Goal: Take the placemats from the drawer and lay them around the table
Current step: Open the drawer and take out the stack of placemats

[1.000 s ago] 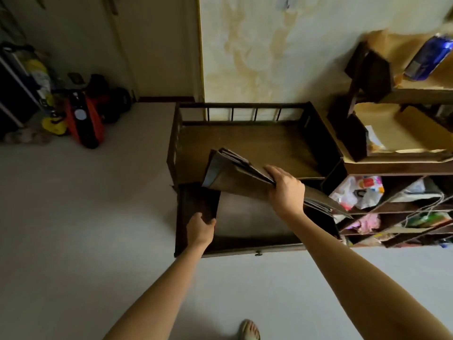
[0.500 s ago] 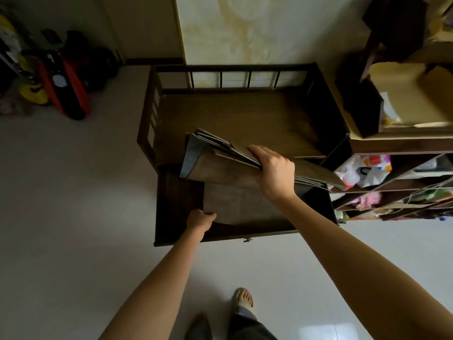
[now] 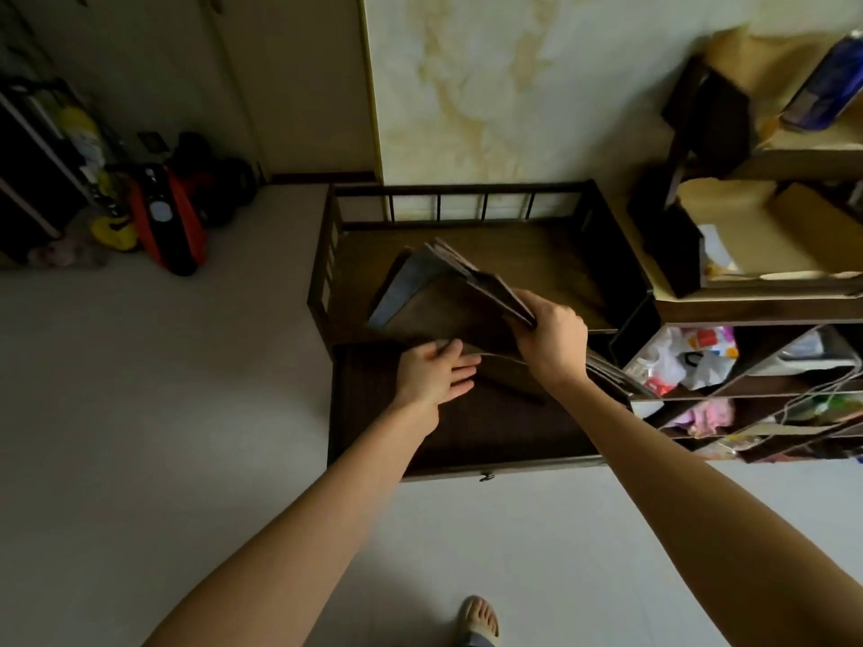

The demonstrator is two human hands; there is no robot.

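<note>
A dark wooden drawer (image 3: 359, 441) stands pulled out from a low cabinet (image 3: 467, 245). My right hand (image 3: 551, 336) grips a stack of brown and grey placemats (image 3: 434, 296), tilted up over the drawer, its far corner above the cabinet top. My left hand (image 3: 434, 373) reaches under the stack with fingers spread and nearly straight, touching the lower edge of one more mat (image 3: 504, 371) that slopes down into the drawer. What else lies in the drawer is too dark to make out.
Open shelves (image 3: 756, 361) stuffed with bags and cartons stand to the right of the cabinet. A red and black appliance (image 3: 163, 217) and other items sit on the floor at the left wall. Pale floor lies before the drawer, with my sandalled foot (image 3: 481, 618) at the bottom edge.
My left hand left the drawer's front corner and moved up to the mats. The right hand tilted the stack steeper. The last mat came up off the drawer bottom.
</note>
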